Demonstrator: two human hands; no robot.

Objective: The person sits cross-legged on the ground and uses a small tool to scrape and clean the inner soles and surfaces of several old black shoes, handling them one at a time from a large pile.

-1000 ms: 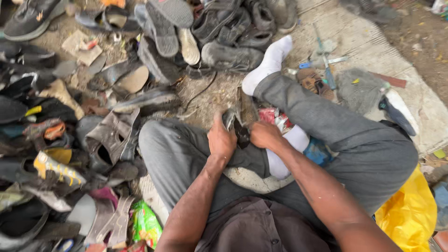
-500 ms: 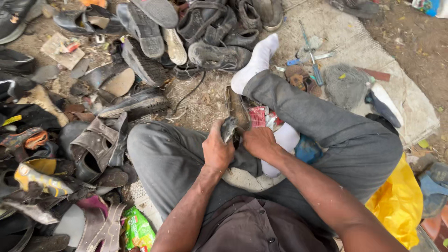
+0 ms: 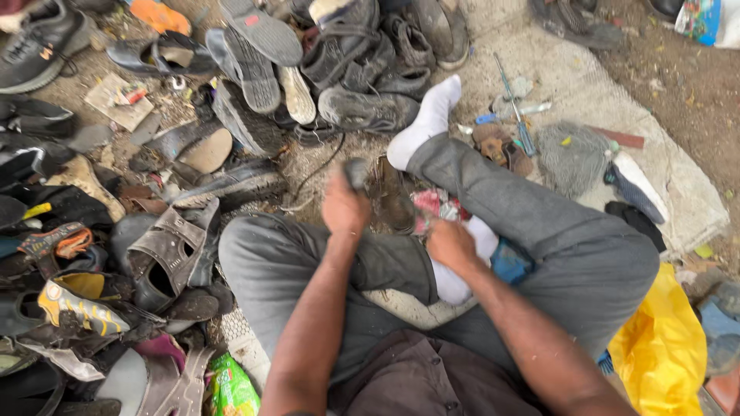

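Dirt ground spreads under you, crowded on the left and far side with worn footwear: a grey sandal (image 3: 166, 250) near your left knee, a black sneaker (image 3: 35, 46) at the far left, and dark boots (image 3: 362, 62) heaped at the far middle. You sit cross-legged in grey trousers, with your white sock (image 3: 428, 123) stretched toward the boots.

Your left hand (image 3: 344, 206) is raised over your lap with its fingers curled around a small dark tool (image 3: 356, 171), whose end sticks out on the far side of your fist; motion blur hides what kind of tool it is. Your right hand (image 3: 451, 245) rests low between your legs, fingers pressed together on something you cannot make out, just beside the other sock. A brown shoe (image 3: 393, 196) lies between the two hands, just to the right of the tool, its length running away from you; whether either hand touches it cannot be told.

Farther right, on a pale mat (image 3: 678, 192), lie a blue-handled screwdriver (image 3: 518, 119) and a grey rag (image 3: 572, 158). A yellow bag (image 3: 659, 347) sits at your right hip, and a green packet (image 3: 231, 389) lies near your left thigh.
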